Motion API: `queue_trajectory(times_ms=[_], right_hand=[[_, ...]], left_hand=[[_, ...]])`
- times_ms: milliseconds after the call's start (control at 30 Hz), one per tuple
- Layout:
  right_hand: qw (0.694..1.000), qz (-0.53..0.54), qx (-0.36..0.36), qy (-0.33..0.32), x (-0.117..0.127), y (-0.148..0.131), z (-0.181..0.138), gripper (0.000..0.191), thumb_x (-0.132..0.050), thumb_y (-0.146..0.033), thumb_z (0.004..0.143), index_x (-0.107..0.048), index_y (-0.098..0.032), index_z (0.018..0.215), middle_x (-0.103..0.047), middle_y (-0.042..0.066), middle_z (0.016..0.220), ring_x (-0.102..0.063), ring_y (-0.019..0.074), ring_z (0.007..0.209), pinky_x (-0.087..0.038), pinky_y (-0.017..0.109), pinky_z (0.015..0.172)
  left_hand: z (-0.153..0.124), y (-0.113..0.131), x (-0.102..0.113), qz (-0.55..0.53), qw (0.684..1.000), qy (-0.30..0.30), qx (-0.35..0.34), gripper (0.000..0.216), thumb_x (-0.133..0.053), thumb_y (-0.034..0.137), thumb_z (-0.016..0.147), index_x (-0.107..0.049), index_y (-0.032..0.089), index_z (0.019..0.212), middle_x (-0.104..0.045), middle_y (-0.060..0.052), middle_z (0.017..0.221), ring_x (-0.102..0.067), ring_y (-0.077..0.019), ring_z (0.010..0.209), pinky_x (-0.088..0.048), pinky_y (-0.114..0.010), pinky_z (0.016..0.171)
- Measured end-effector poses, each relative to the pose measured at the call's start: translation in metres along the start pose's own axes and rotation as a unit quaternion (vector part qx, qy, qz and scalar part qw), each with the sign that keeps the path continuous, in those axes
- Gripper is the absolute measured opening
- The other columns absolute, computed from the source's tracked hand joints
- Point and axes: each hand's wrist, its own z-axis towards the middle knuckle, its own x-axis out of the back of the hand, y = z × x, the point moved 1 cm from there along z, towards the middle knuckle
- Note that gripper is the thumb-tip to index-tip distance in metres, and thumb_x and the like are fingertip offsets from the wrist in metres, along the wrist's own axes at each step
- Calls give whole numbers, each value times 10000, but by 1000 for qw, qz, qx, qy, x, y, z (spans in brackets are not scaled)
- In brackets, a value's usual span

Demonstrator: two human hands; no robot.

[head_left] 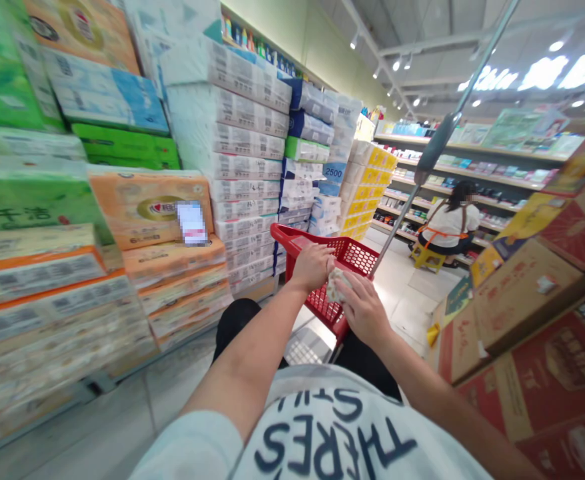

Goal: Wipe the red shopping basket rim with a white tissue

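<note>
Our right hand (365, 305) curled round crumpled pale cloth (338, 287) at near edge of red shopping cart (364, 255); our left hand (313, 265) bent over same edge, grip unclear. Work seems under way; remainder we can't tell.

Pale crumpled item (337, 287) partly hidden by right hand (362, 307); nature undetermined. Bright panel (191, 222) pixelated, unreadable. Left-edge packs (27, 193) blurred, cut off. Right-edge cartons (562, 380) cut off. Far-shelf goods (502, 168) too small to identify.
</note>
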Motion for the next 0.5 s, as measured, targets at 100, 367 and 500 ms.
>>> queue_trajectory(times_ms=[100,367,500], right_hand=[[1000,25,5,-4,-1,4,-8,485,-476,-113,855,-535,-261,1313,-498,74,1397,-417,253,1310,-350,487,1092],[989,85,-105,64,0,15,-15,467,-455,-174,898,-475,-237,1360,-550,114,1320,-497,258,1236,-424,492,1040],[991,104,-76,47,-5,10,-18,472,-461,-151,890,-488,-265,1348,-508,92,1371,-437,260,1294,-369,516,1088]], left_hand=[[0,0,1,0,1000,-1,-6,317,-411,198,915,-727,183,951,-703,-51,1120,-590,-212,1115,-409,-427,1013],[1,1,1,5,1000,2,-8,335,-398,205,925,-732,188,947,-705,-48,1115,-600,-215,1098,-426,-434,997],[0,0,2,-4,1000,3,-4,321,-413,199,920,-732,191,940,-708,-55,1102,-601,-213,1100,-425,-443,1002]])
